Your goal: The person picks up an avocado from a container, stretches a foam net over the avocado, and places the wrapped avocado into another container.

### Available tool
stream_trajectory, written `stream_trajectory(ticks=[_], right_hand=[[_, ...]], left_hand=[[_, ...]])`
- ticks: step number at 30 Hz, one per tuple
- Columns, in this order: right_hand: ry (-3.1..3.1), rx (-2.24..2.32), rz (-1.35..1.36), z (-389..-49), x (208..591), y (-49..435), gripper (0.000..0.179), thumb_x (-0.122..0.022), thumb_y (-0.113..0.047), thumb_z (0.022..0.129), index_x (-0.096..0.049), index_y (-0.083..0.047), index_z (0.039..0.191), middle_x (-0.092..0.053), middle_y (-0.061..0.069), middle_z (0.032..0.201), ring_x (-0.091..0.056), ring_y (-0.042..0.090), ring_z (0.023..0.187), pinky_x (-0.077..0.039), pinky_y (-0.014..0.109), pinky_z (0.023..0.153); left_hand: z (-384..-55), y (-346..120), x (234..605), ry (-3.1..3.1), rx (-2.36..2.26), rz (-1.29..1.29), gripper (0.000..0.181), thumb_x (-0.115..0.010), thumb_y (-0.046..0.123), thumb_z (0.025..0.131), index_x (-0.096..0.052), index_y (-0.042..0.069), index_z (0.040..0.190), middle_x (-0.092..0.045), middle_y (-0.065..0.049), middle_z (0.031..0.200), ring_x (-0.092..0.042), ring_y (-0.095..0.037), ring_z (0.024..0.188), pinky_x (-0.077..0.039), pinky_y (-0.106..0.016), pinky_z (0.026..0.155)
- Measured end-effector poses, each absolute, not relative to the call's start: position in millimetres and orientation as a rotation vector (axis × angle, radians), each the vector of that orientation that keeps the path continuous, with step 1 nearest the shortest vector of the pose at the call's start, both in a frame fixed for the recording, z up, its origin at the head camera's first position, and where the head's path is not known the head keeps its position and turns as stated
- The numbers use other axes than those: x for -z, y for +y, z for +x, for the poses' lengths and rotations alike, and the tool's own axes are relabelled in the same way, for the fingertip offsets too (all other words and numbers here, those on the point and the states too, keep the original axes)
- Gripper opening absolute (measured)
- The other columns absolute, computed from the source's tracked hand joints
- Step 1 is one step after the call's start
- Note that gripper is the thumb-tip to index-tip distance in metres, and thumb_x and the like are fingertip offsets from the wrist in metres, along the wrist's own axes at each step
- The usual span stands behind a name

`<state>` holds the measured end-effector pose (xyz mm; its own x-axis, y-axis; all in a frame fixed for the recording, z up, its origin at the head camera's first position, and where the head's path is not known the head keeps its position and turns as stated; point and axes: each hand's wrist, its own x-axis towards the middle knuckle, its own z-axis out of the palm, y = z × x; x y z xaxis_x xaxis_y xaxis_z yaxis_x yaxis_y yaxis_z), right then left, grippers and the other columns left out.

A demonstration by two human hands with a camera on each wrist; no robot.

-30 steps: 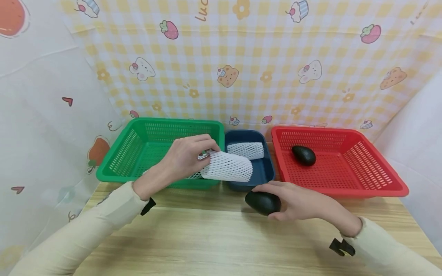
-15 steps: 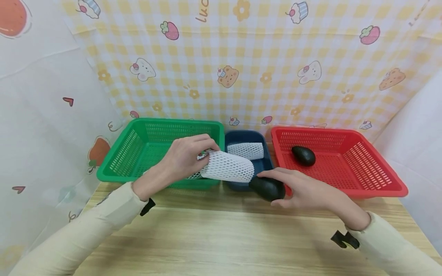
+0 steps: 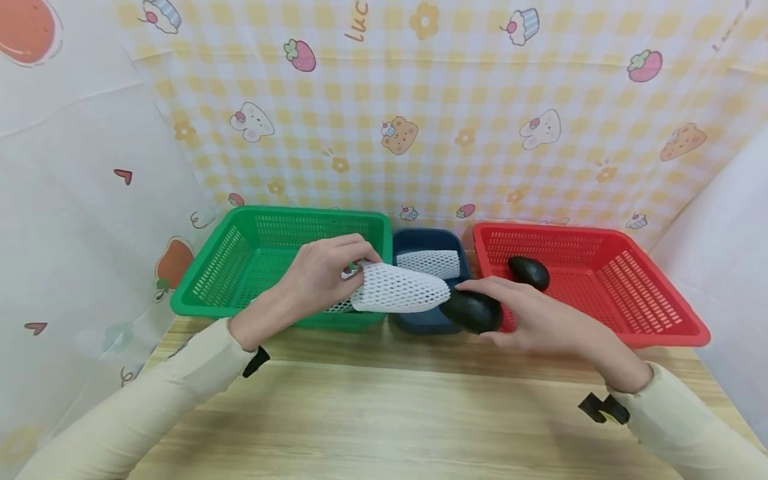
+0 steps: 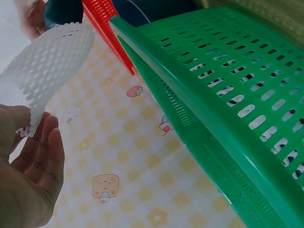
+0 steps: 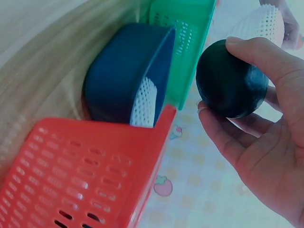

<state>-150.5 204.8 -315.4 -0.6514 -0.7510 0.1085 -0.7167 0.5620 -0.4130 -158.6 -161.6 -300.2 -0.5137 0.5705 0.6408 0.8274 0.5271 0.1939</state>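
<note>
My left hand [image 3: 327,270] pinches one end of a white foam fruit net sleeve [image 3: 402,290], which points to the right above the front of the blue bin. In the left wrist view, thumb and fingers meet on the rim of the foam net sleeve [image 4: 52,61]. An avocado [image 3: 474,311] is gripped by my right hand [image 3: 534,317], its narrow end at the free end of the sleeve. Whether the tip is inside the mesh is hard to tell. In the right wrist view, fingers and thumb curl round the dark avocado [image 5: 232,80].
A green basket [image 3: 207,267] stands left, with white netting partly hidden behind my left arm. The dark blue bin [image 3: 429,323] in the middle holds another foam sleeve [image 3: 429,263]. In the red basket [image 3: 648,293] at right lies a second avocado [image 3: 529,272].
My right hand has raised the avocado from near the tabletop, up and slightly right, to the sleeve's free end. The sleeve's free end now looks narrower; my left hand stays nearly still.
</note>
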Motion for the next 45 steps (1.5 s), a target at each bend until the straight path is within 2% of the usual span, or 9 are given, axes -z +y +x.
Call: stream_trajectory(ticks=[8,14,18,25,30,35,40,43,45], right_hand=[[2.737,0.679,-1.296,-160.8,314.4,213.7,0.091,-0.093,-0.019,0.074,-0.044,-0.027,0.150,-0.051,-0.009,0.141,-0.051,0.014,0.118,-0.054,0.041,0.087],[2.717,0.727,-1.300,-161.8,318.7,210.3,0.093,-0.091,-0.021,0.078,-0.039,-0.028,0.154,-0.051,-0.007,0.144,-0.052,0.013,0.120,-0.054,0.042,0.089],[2.709,0.789,-1.335,-163.4,319.3,204.5,0.094,-0.090,-0.025,0.079,-0.035,-0.024,0.156,-0.049,-0.003,0.148,-0.051,0.015,0.127,-0.052,0.043,0.094],[2.669,0.881,-1.447,-164.5,319.6,191.6,0.097,-0.090,-0.015,0.078,-0.034,-0.013,0.156,-0.043,0.006,0.153,-0.043,0.019,0.135,-0.049,0.039,0.099],[2.665,0.882,-1.498,-164.5,319.7,184.5,0.097,-0.090,-0.011,0.077,-0.034,-0.015,0.157,-0.045,0.004,0.151,-0.044,0.020,0.133,-0.045,0.032,0.102],[2.649,0.862,-1.534,-165.6,320.1,181.0,0.089,-0.089,-0.013,0.078,-0.041,-0.016,0.153,-0.047,-0.001,0.148,-0.045,0.018,0.131,-0.041,0.029,0.105],[2.653,0.843,-1.494,-164.6,320.3,181.6,0.089,-0.089,-0.015,0.079,-0.041,-0.019,0.153,-0.047,-0.003,0.148,-0.045,0.015,0.130,-0.042,0.030,0.105],[2.655,0.837,-1.475,-164.4,321.1,182.7,0.089,-0.089,-0.017,0.080,-0.040,-0.019,0.154,-0.047,-0.002,0.148,-0.045,0.016,0.130,-0.043,0.034,0.104],[2.667,0.825,-1.472,-164.6,321.7,183.4,0.089,-0.089,-0.018,0.080,-0.040,-0.018,0.154,-0.047,-0.002,0.148,-0.046,0.016,0.130,-0.044,0.036,0.104]], left_hand=[[-158.3,-162.6,301.6,-2.240,0.713,-1.125,0.027,-0.068,-0.012,0.082,-0.072,0.010,0.097,-0.070,-0.001,0.098,-0.059,-0.018,0.072,-0.042,-0.029,0.051],[-158.3,-159.2,304.5,-2.205,0.801,-1.124,0.029,-0.068,-0.014,0.080,-0.072,0.009,0.097,-0.070,-0.002,0.096,-0.061,-0.016,0.076,-0.050,-0.028,0.056],[-157.9,-155.7,307.6,-2.184,0.857,-1.116,0.029,-0.066,-0.015,0.079,-0.072,0.008,0.096,-0.069,-0.003,0.095,-0.061,-0.014,0.077,-0.052,-0.030,0.057],[-157.5,-149.7,311.7,-2.178,0.907,-1.128,0.030,-0.063,-0.016,0.080,-0.072,0.008,0.097,-0.068,-0.002,0.097,-0.062,-0.017,0.079,-0.052,-0.026,0.059],[-158.8,-146.6,313.6,-2.180,0.909,-1.142,0.032,-0.061,-0.017,0.080,-0.072,0.007,0.098,-0.068,-0.002,0.098,-0.063,-0.019,0.079,-0.052,-0.025,0.060],[-159.2,-144.9,314.5,-2.221,0.880,-1.136,0.032,-0.063,-0.016,0.079,-0.072,0.008,0.099,-0.069,-0.002,0.099,-0.063,-0.016,0.082,-0.052,-0.024,0.060],[-158.4,-145.8,315.7,-2.318,0.811,-1.122,0.034,-0.068,-0.008,0.081,-0.072,0.011,0.108,-0.070,-0.001,0.107,-0.063,-0.015,0.086,-0.052,-0.031,0.063],[-157.5,-145.9,315.6,-2.353,0.764,-1.136,0.041,-0.061,-0.004,0.083,-0.071,0.013,0.119,-0.069,-0.001,0.116,-0.062,-0.017,0.093,-0.051,-0.034,0.064],[-156.8,-145.1,314.9,-2.350,0.743,-1.150,0.047,-0.053,-0.003,0.085,-0.070,0.013,0.125,-0.067,-0.002,0.122,-0.061,-0.019,0.101,-0.053,-0.036,0.069]])
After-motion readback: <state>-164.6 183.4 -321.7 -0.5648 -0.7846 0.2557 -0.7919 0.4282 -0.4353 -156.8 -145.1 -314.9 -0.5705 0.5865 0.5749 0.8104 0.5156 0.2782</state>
